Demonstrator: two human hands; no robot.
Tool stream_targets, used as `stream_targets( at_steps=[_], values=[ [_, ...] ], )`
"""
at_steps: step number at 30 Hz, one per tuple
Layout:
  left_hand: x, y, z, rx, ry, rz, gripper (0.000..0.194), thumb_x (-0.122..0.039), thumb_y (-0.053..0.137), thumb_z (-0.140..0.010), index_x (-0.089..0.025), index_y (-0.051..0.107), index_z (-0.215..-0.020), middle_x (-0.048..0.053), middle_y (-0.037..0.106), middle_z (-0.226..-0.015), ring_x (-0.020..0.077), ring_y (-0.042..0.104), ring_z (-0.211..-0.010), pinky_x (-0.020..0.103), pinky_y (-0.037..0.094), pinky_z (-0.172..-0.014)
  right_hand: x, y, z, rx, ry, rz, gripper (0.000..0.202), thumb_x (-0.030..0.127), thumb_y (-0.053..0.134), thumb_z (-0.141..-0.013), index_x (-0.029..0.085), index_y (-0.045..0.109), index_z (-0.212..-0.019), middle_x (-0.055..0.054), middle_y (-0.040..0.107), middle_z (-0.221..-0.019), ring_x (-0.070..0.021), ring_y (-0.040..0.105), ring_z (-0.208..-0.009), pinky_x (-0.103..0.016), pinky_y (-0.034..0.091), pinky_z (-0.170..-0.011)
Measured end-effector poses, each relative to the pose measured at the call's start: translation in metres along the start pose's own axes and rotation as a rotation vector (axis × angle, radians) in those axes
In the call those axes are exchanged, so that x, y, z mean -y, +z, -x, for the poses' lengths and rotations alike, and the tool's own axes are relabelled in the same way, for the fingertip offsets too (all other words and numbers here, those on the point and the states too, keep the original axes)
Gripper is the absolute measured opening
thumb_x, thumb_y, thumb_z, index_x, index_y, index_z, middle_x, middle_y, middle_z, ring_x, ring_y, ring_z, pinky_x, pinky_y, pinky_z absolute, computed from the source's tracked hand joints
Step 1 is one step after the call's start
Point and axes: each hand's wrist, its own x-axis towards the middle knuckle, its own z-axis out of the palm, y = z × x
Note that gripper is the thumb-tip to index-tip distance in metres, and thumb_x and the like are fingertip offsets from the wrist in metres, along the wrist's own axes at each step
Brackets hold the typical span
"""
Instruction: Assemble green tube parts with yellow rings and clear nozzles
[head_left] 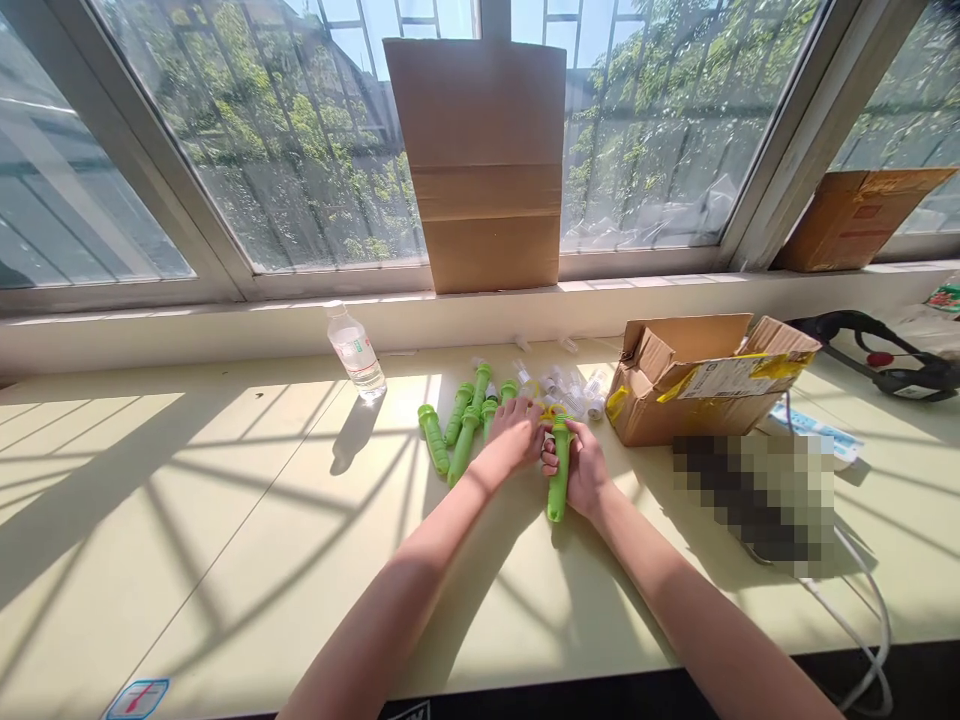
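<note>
My right hand (586,468) is wrapped round a green tube-shaped handle (558,480), which stands roughly upright with its ridged top towards the window. Close by on the left, my left hand (517,430) has its fingers bent over a small yellow piece (553,411) near the top of that handle; what its fingertips grip is too small to make out. Several similar green handles (433,440) lie in a group left of my left hand. Behind both hands is a loose pile of clear plastic pieces (574,392).
An open cardboard box (652,405) sits right of the pile. A water bottle (356,355) stands at the left. A cardboard sheet (487,170) leans on the window. Further right are a pixelated object (757,500), white cables (874,620) and a black headset (885,355).
</note>
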Motion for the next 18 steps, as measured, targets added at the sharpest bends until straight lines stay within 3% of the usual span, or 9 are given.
stream_targets(
  at_steps=[10,13,18],
  values=[
    [-0.013,0.019,-0.043,0.166,-0.07,0.001,0.049,-0.04,0.058,-0.092,-0.024,0.055,-0.138,0.017,0.055,-0.135,0.0349,0.05,-0.126,0.052,0.038,-0.104,0.004,-0.018,-0.019,-0.119,-0.17,0.006,0.024,0.045,0.064,-0.074,0.024,0.052,-0.08,0.004,0.045,-0.058,-0.0107,0.037,-0.046,-0.027,0.034,-0.039],
    [-0.017,0.023,-0.049,0.187,-0.081,-0.002,0.044,-0.037,0.059,-0.092,-0.027,0.058,-0.135,0.016,0.058,-0.133,0.0351,0.051,-0.125,0.054,0.037,-0.105,0.003,-0.022,-0.02,-0.096,-0.196,0.044,0.026,0.046,0.065,-0.074,0.025,0.051,-0.081,0.004,0.046,-0.059,-0.0114,0.037,-0.047,-0.029,0.035,-0.04],
    [-0.025,0.023,-0.05,0.171,-0.136,-0.015,0.037,-0.027,0.056,-0.093,-0.022,0.06,-0.129,0.017,0.062,-0.126,0.0332,0.054,-0.121,0.055,0.036,-0.106,0.003,-0.029,-0.025,0.016,-0.194,0.167,0.034,0.057,0.06,-0.074,0.027,0.046,-0.081,0.005,0.041,-0.056,-0.0128,0.036,-0.045,-0.031,0.035,-0.04]
  ],
)
